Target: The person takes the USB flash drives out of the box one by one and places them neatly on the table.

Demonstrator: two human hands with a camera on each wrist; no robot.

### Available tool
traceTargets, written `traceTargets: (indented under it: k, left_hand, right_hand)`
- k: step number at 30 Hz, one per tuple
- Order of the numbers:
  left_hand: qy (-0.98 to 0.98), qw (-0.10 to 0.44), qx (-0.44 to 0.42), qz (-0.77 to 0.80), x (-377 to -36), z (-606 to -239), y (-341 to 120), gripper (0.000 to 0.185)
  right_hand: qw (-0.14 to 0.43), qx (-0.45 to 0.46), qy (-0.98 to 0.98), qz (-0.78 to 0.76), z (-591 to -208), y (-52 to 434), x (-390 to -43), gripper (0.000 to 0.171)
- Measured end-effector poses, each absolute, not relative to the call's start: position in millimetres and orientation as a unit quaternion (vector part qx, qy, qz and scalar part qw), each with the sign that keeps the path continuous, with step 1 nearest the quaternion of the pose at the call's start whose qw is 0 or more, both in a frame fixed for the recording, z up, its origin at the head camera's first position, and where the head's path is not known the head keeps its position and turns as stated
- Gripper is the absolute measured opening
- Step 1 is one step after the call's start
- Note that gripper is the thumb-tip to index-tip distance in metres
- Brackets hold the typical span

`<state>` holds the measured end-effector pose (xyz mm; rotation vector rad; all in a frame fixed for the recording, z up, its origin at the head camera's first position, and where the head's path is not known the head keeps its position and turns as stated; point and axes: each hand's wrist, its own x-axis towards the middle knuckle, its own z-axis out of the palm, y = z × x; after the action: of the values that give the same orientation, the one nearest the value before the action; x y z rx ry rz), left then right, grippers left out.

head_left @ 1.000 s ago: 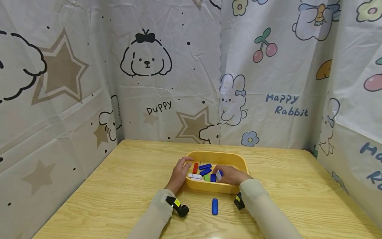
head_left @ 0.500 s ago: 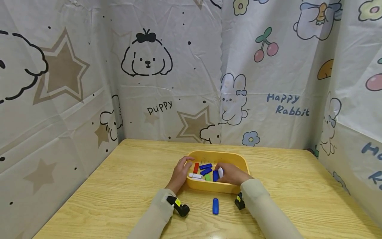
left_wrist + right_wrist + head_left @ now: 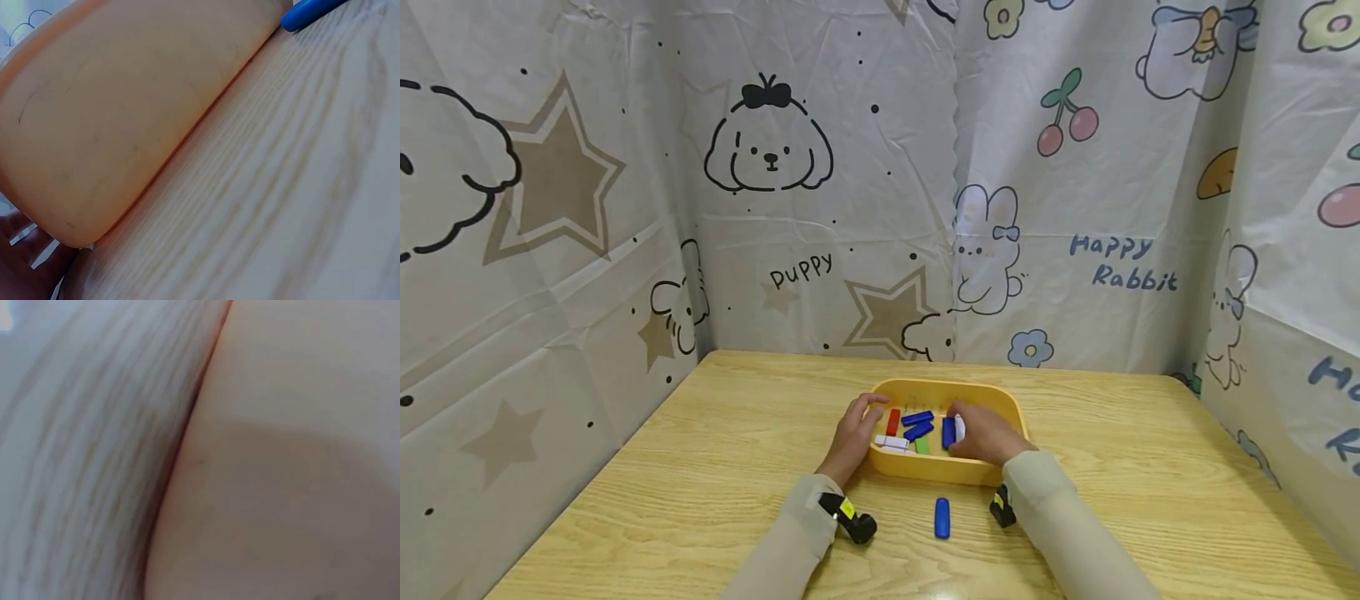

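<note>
White block (image 3: 960, 427) pinched in my right hand (image 3: 987, 433), inside the yellow tray (image 3: 936, 472); grip narrow, fingers bent round it, most of the block hidden behind them. How firm the pinch is, I cannot tell. Right wrist view: tray's outer wall and table grain, blurred.

Just left of the grip, alongside the white: upright-looking blue block (image 3: 948, 433), thumb tip at its lower end; whether they touch is unclear. Next left, toward the tray's near wall, green block (image 3: 922, 447). Left and slightly beyond that, two more blue, slanted: lower blue block (image 3: 918, 431), upper blue block (image 3: 917, 418), close together. Further left, red block (image 3: 892, 422), roughly end-on to me. Left and on my side of the red, a pale pair (image 3: 892, 442) by the near wall.

Nearer my body than the grip, outside the tray: loose blue piece (image 3: 942, 518) lying lengthwise on the wooden table (image 3: 775, 392).

Well left of the grip, my left hand (image 3: 851, 433) holds the tray's end, fingers bent at the rim; left wrist view puts fingers at the outer corner. Farthest from the grip, beyond the table edge: printed curtain (image 3: 850, 225), stars, puppy, rabbit.
</note>
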<state>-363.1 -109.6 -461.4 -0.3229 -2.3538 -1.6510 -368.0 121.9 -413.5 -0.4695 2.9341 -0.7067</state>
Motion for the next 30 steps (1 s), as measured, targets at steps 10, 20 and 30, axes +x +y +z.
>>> traceTargets:
  k: [10,20,30]
  left_hand:
    - [-0.808,0.117,-0.106,-0.567,-362,-460,-109,0.028]
    - [-0.812,0.123,-0.103,-0.562,-363,-460,-111,0.027]
    - [-0.812,0.13,-0.1,-0.561,-364,-461,-110,0.028]
  right_hand:
    - [-0.008,-0.137,0.958,-0.253,-413,126,-365,0.049]
    - [-0.071,-0.147,0.929,-0.333,-412,130,-365,0.053]
    - [-0.21,-0.22,0.87,-0.388,-406,138,-357,0.049]
